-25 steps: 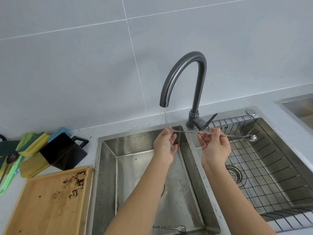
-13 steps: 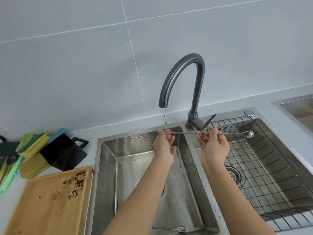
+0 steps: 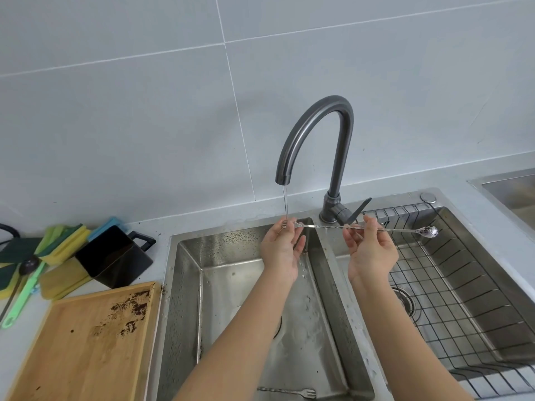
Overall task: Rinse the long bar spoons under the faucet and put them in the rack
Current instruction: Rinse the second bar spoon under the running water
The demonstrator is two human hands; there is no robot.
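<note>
I saw the long bar spoon (image 3: 333,227) held level just above the middle of the frame, stretched across the divider between the two sink basins. My left hand (image 3: 282,250) was cupped palm-up under the fork-tipped end, fingers loosely curled about it, right where the thin stream of water (image 3: 285,204) from the dark gooseneck faucet (image 3: 315,134) landed. My right hand (image 3: 370,250) pinched the twisted shaft between thumb and fingertips, palm toward me, so that hand was closed on the spoon. The bowl end (image 3: 431,231) stuck out to the right of that hand, over the right basin, and looked wet or soiled; I could not tell which.

The wire rack (image 3: 463,299) sat inside the right basin at the right side of the frame, with no spoons visible in it. At the bottom centre, a second bar spoon (image 3: 289,392) lay flat on the floor of the left basin (image 3: 231,285), its fork end pointing right.

On the surface (image 3: 162,227) at the lower left lay a wooden cutting board (image 3: 81,342) with dark crumbs scattered on it. Above it, at the left edge, a black container (image 3: 113,259) lay tipped on its side beside a pile of yellow and green sponges (image 3: 60,241) and a green-handled brush (image 3: 20,299).
</note>
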